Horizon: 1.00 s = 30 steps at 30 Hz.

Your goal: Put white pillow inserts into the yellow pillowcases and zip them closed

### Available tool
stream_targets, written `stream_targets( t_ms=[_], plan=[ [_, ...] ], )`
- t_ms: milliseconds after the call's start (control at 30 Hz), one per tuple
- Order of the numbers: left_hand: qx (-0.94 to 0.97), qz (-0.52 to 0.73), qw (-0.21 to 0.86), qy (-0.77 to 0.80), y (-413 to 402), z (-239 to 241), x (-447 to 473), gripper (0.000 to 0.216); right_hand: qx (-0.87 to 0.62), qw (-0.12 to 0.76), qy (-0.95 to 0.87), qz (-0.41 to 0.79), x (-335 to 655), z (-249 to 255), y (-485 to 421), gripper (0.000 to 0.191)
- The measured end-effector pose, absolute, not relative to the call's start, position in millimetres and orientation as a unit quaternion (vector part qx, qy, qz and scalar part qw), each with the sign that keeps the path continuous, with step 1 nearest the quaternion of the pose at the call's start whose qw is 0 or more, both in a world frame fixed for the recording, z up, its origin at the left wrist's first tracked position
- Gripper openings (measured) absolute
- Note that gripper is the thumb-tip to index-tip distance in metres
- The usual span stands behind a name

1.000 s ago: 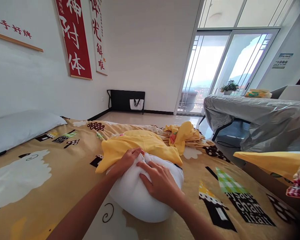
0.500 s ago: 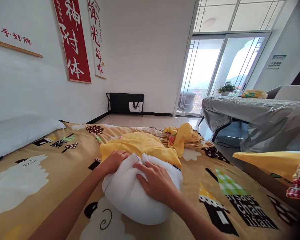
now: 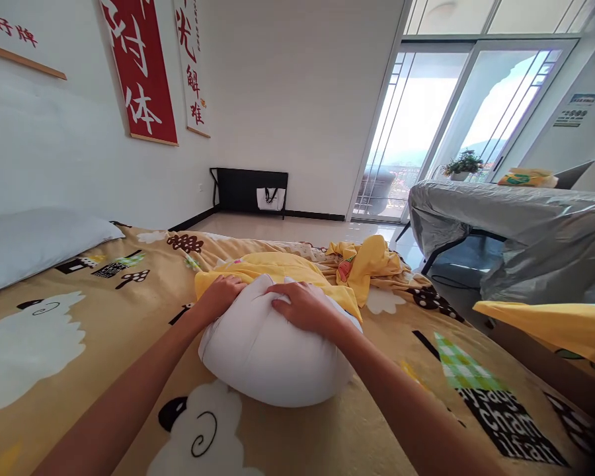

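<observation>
In front of me on the bed lies a plump white pillow [image 3: 277,363], its far end tucked inside a yellow pillowcase [image 3: 277,264]. My left hand [image 3: 222,296] is at the left of the pillowcase opening, fingers closed over the yellow cloth beside the pillow. On the pillow's top right rests my right hand [image 3: 305,307], its thumb and fingers curled round the white fabric. A fold runs along the pillow between the two hands. Some of my fingertips are hidden by the pillow and cloth.
A patterned bedsheet [image 3: 129,357] covers the bed. Crumpled yellow cloth [image 3: 369,264] lies beyond the pillow to the right, and a white pillow [image 3: 39,244] at the left. More yellow fabric [image 3: 550,324] is at right. A plastic-covered table [image 3: 515,208] stands near the glass door.
The view has tilted down and left slightly. My right hand has moved forward over the pillow toward the pillowcase, its fingers now more curled. The left hand stays at the pillowcase's edge.
</observation>
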<state>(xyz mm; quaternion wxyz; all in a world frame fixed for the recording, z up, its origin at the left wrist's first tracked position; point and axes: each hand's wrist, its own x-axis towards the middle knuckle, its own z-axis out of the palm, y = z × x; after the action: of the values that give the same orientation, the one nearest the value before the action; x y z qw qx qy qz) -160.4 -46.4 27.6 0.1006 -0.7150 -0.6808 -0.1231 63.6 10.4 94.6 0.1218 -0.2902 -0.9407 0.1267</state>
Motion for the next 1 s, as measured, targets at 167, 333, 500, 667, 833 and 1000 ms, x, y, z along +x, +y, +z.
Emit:
stream_targets(
  t_ms=[167, 333, 500, 667, 833, 1000],
  plan=[
    [-0.694, -0.245, 0.082, -0.672, -42, 30, -170, 0.022, -0.279, 0.121, -0.945, 0.122, 61, 86, 4, 0.034],
    [-0.637, -0.282, 0.207, -0.688, -30, 40, -167, 0.023, -0.241, 0.136, -0.954, 0.116, 77, 60, -28, 0.034],
    [-0.6, -0.172, 0.393, -0.676, -22, 45, -162, 0.021, -0.246, 0.136, -0.953, 0.112, 81, 62, -28, 0.034],
    [-0.742, -0.017, 0.436, -0.508, -34, 34, -158, 0.019, -0.244, 0.146, -0.952, 0.111, 81, 65, -29, 0.033],
    [-0.779, 0.016, 0.401, -0.483, -39, 20, -149, 0.017, -0.229, 0.159, -0.956, 0.089, 89, 56, -43, 0.033],
    [-0.719, -0.009, 0.416, -0.557, -26, 12, -144, 0.022, -0.233, 0.164, -0.955, 0.08, 93, 54, -48, 0.033]
  ],
)
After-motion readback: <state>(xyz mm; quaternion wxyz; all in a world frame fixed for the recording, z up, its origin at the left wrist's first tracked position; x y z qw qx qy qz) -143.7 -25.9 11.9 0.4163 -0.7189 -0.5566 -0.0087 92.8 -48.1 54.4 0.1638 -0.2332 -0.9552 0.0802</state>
